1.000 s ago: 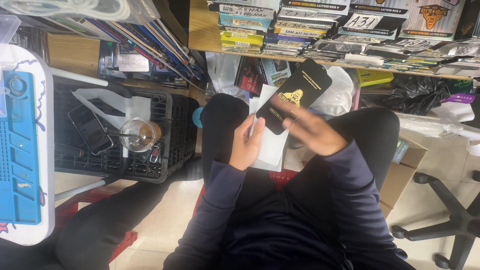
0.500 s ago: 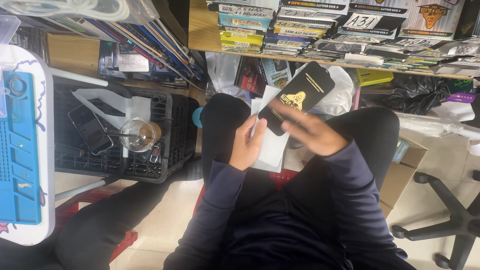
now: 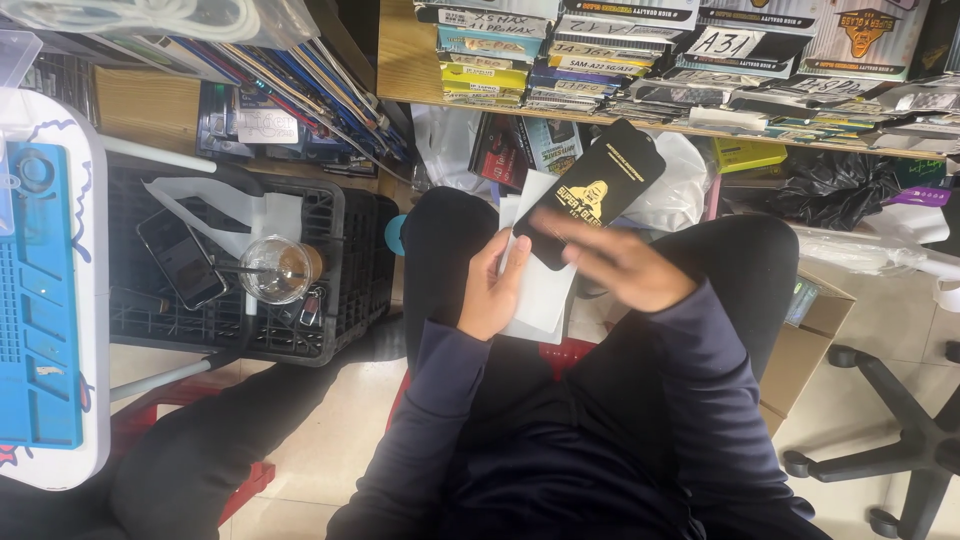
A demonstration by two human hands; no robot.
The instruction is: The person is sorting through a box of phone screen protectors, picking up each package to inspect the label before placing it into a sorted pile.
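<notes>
Only the head view here, looking straight down at someone sitting with both hands over their lap.

The left hand (image 3: 492,290) is curled around the left edge of a white sleeve (image 3: 543,285), thumb on top, fingers hidden underneath, so it's gripping that. The right hand (image 3: 622,265) is blurry, fingers spread flat and pointing left; it seems to pinch or press the lower end of a black screen-protector pack (image 3: 592,190) with a gold emblem. Whether those fingers actually close around it I can't tell, too much blur.

The main thing: the black pack lies on a diagonal, long axis running from its lower end at the white sleeve's top edge up and away to the right, toward the shelf. Its lower end overlaps the sleeve, just between the two hands. The right hand is the nearer one, touching it; the left is beside that bottom corner but busy with the sleeve.

Other things around: a black plastic crate (image 3: 330,260) to the person's left holds a phone (image 3: 180,258) lying flat and a clear plastic cup (image 3: 272,270) with a straw. The wooden shelf (image 3: 400,70) ahead carries stacks of flat boxed packs. A blue work mat (image 3: 40,300) sits on a white table at the left edge, and an office chair base (image 3: 900,450) shows at bottom right.
</notes>
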